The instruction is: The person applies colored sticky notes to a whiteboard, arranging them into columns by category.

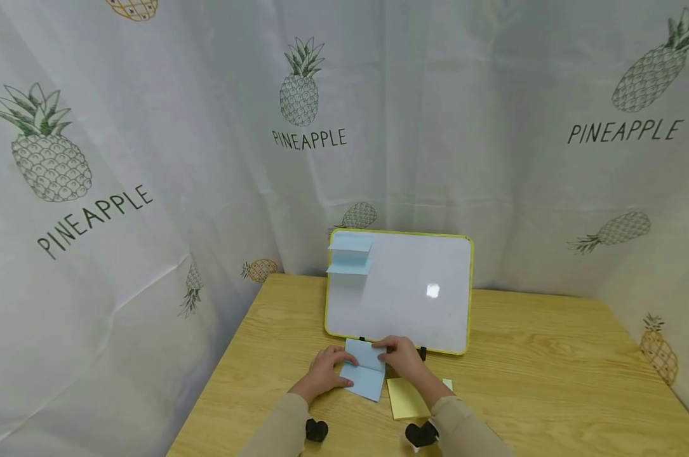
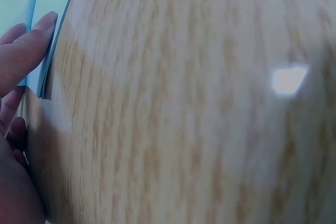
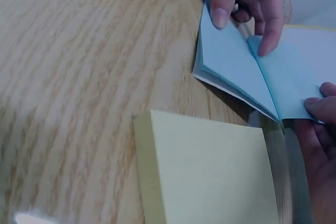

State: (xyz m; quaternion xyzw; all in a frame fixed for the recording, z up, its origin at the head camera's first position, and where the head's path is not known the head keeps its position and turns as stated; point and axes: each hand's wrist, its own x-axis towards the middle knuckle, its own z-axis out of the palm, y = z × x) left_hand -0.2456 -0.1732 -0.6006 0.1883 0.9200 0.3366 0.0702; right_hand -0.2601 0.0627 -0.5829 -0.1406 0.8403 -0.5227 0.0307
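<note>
Rectangular pale-blue paper sticky-note pad (image 1: 368, 383) on the wood-grain table (image 1: 527, 374) should feel light and bendy, best held by its edges: our left hand (image 1: 324, 371) presses it, thumb and forefinger spread, our right hand (image 1: 404, 357) pinching its raised sheet (image 1: 360, 350).

Beige sleeves (image 1: 280, 424) each have a black lobed piece (image 1: 317, 431) alongside.

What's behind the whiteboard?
The curtain is behind it, with a printed pineapple visible just above the whiteboard. The board's back and anything directly behind it are covered.
</note>
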